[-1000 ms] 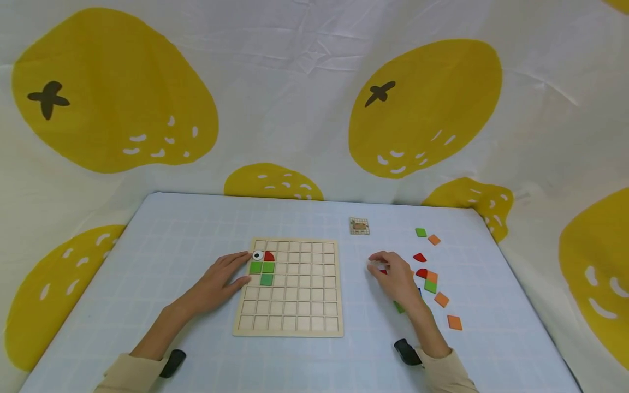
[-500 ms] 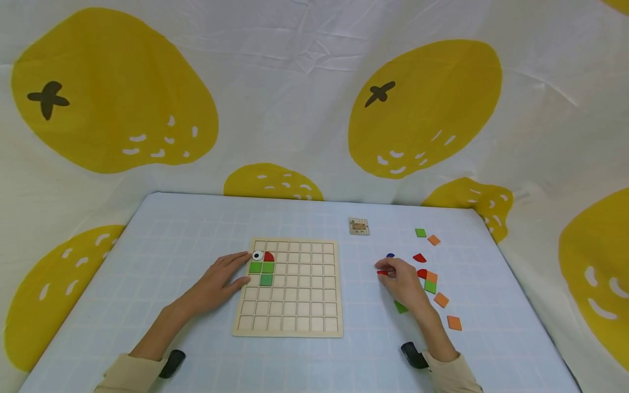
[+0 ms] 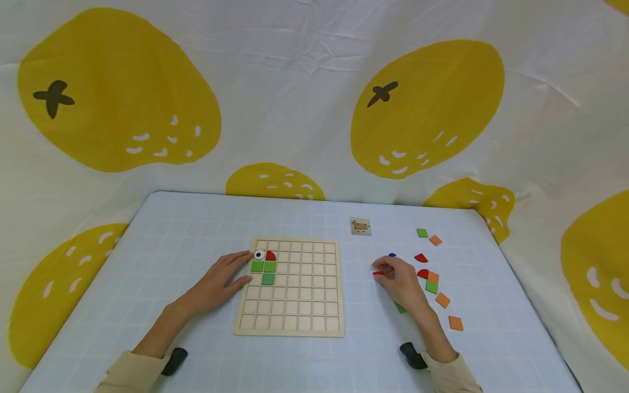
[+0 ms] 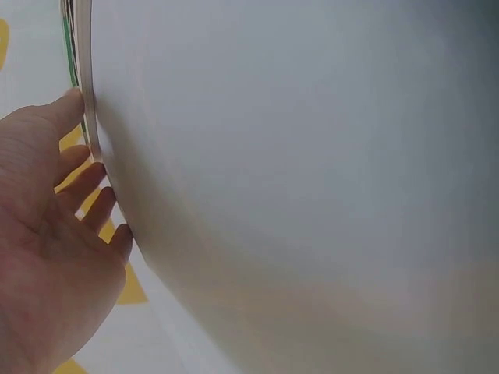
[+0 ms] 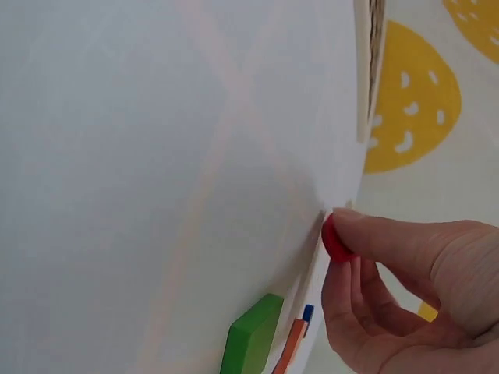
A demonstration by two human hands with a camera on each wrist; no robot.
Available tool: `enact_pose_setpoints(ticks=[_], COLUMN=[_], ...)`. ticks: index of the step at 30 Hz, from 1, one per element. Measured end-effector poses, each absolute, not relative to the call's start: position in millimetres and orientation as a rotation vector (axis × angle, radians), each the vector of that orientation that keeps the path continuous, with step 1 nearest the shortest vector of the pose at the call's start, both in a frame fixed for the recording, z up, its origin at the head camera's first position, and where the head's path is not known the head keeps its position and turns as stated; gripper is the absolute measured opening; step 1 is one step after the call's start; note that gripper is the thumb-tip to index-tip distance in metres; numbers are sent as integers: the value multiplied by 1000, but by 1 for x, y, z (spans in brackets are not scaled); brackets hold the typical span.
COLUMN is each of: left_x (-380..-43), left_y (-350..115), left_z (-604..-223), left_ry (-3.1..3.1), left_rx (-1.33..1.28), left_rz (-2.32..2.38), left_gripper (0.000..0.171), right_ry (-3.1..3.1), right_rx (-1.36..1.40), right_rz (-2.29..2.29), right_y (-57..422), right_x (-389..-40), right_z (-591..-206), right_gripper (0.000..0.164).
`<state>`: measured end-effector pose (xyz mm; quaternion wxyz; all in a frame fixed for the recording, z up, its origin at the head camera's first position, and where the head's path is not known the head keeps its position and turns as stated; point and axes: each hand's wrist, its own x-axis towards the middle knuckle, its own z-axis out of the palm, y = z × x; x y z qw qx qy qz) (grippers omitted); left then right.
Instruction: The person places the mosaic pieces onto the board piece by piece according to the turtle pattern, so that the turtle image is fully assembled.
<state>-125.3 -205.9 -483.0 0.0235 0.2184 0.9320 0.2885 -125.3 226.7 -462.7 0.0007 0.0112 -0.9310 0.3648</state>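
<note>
My right hand [image 3: 404,285] pinches a red rounded piece [image 5: 337,240] between thumb and fingertips, low over the table. On the board's left edge rests my left hand [image 3: 213,284], its fingers extended and relaxed; the left wrist view shows the thumb and fingertips along the rim. The square wooden grid board [image 3: 309,297] holds a white eye piece [image 3: 259,255], a red quarter-round piece [image 3: 271,256], two light green squares [image 3: 270,266] and a darker green square [image 3: 268,279], all in its upper left cells. My right hand partly hides a green piece [image 3: 400,307] and a blue piece [image 3: 392,255].
Right of my right hand lie loose orange squares [image 3: 456,323], a red piece [image 3: 421,257], another red piece [image 3: 423,274] and green squares [image 3: 432,286]. A small picture card [image 3: 361,226] lies beyond the board. A fruit-print cloth [image 3: 295,136] hangs behind the table.
My right hand has taken the red piece between thumb and fingers and then shifted slightly left. The blue piece behind it has come into sight. My left hand stays on the board's edge.
</note>
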Motion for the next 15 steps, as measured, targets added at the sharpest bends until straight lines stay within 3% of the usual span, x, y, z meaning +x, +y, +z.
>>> enact_pose_setpoints(ticks=[15], left_x=[-126], left_y=[-206], left_z=[-484], left_ry=[2877], left_rx=[679], left_rz=[907], left_gripper=[61], right_ry=[-2863], right_rx=[91], right_rz=[1248], right_y=[189], right_x=[-131], right_z=[-458], right_gripper=[11])
